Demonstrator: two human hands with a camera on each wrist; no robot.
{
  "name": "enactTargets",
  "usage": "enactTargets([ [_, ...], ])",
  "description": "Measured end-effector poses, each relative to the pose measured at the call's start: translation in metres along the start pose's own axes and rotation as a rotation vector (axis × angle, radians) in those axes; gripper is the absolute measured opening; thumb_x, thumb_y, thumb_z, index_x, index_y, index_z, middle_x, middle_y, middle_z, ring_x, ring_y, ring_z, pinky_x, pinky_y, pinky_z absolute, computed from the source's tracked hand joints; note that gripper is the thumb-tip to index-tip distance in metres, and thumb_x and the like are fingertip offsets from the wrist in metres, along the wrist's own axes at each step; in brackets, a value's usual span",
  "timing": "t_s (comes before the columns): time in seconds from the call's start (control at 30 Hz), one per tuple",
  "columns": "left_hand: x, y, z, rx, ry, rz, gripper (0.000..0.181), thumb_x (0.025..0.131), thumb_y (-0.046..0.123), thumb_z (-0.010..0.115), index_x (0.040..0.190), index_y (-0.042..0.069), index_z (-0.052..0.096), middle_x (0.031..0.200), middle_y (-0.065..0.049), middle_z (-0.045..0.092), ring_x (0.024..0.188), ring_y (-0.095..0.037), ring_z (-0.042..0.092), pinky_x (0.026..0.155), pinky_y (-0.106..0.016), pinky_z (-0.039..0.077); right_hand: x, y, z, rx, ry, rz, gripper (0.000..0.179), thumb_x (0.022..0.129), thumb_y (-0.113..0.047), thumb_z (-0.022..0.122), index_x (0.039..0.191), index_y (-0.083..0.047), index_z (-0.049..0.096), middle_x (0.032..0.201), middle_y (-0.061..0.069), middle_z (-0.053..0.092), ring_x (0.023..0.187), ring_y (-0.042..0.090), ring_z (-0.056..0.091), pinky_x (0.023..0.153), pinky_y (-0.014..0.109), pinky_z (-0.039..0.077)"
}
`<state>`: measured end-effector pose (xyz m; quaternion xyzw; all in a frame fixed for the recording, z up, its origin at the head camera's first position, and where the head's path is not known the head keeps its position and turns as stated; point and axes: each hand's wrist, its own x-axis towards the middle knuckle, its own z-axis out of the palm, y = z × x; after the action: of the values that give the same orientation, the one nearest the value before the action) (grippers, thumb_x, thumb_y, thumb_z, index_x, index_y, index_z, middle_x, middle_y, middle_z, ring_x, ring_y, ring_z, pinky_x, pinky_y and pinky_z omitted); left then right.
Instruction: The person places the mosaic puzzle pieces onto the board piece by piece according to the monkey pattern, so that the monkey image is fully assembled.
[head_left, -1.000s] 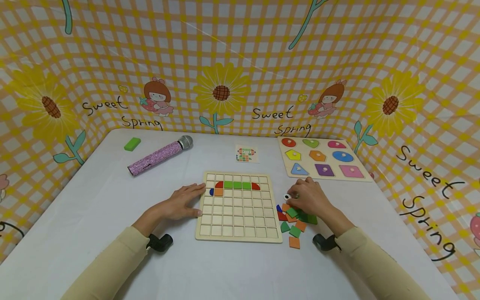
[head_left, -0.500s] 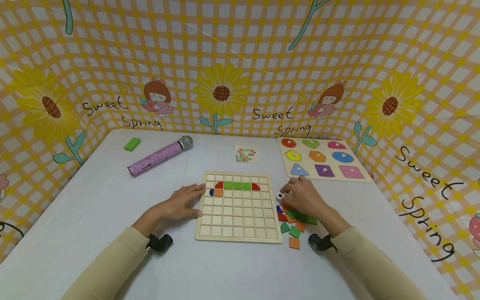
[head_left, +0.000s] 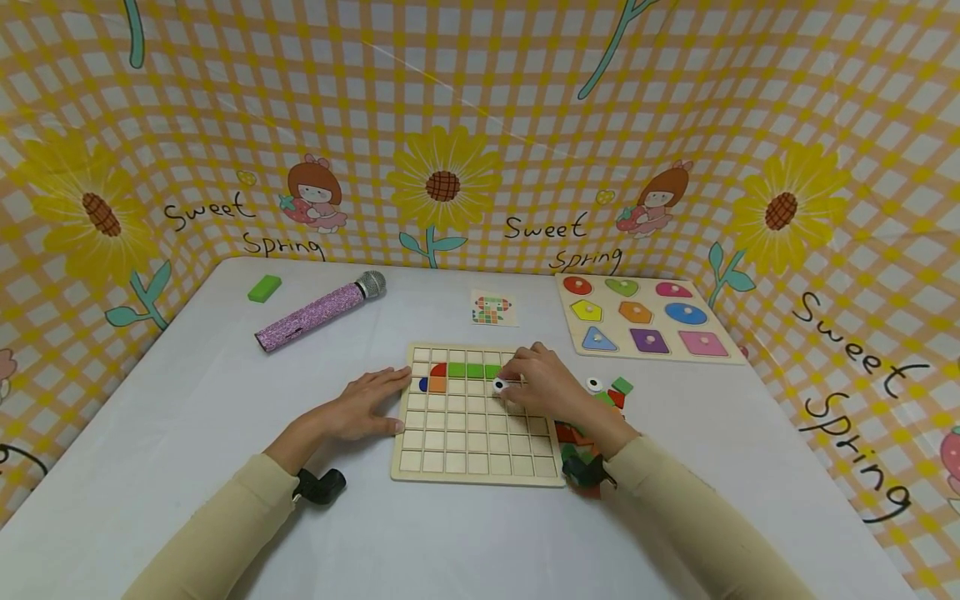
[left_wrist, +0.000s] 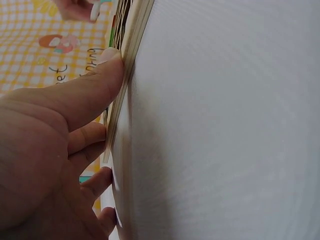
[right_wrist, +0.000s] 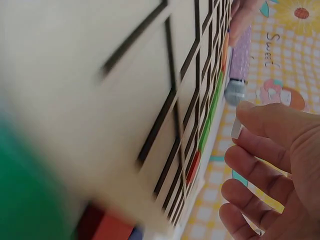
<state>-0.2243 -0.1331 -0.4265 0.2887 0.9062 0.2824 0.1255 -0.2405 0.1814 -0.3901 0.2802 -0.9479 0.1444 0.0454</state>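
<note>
I have the right hand (head_left: 542,385) pinching a white eye disc (head_left: 498,386) between thumb and fingertip, above the wooden grid board (head_left: 477,477) near its green squares (head_left: 475,370). My left hand (head_left: 358,408), thumb spread wide from extended fingers, touches the board's left edge. Another eye disc (head_left: 594,385) lies to the right.

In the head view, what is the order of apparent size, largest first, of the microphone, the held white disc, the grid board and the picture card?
1. Grid board
2. Microphone
3. Picture card
4. Held white disc
</note>
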Motion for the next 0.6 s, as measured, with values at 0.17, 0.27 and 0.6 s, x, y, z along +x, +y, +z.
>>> enactTargets([
  [0.17,0.000,0.000,0.000,0.000,0.001,0.005,0.075,0.087,0.028,0.066,0.147,0.004,0.029,0.158,-0.013,0.020,0.145,-0.041,0.013,0.111,-0.067,0.013,0.019,-0.013,0.008,0.002,-0.018,-0.042,0.019,0.080,-0.024,0.074,0.097,-0.014,0.074,0.095,0.002,0.066,0.083,0.017,0.047,0.071,0.029,0.038],
  [0.27,0.000,0.000,-0.001,-0.005,0.000,0.004,0.075,0.087,0.028,0.066,0.147,0.004,0.029,0.158,-0.013,0.020,0.145,-0.040,0.013,0.112,-0.066,0.013,0.029,-0.019,0.012,0.008,-0.051,-0.039,0.020,0.081,-0.025,0.074,0.098,-0.014,0.074,0.097,0.001,0.067,0.083,0.017,0.048,0.071,0.029,0.039],
  [0.6,0.000,0.001,-0.001,-0.005,-0.006,0.005,0.075,0.087,0.030,0.066,0.147,0.004,0.029,0.158,-0.014,0.020,0.145,-0.041,0.013,0.111,-0.066,0.013,0.047,-0.030,0.023,-0.005,-0.131,-0.045,0.020,0.083,-0.027,0.072,0.099,-0.015,0.074,0.096,-0.001,0.068,0.086,0.016,0.051,0.071,0.030,0.042],
])
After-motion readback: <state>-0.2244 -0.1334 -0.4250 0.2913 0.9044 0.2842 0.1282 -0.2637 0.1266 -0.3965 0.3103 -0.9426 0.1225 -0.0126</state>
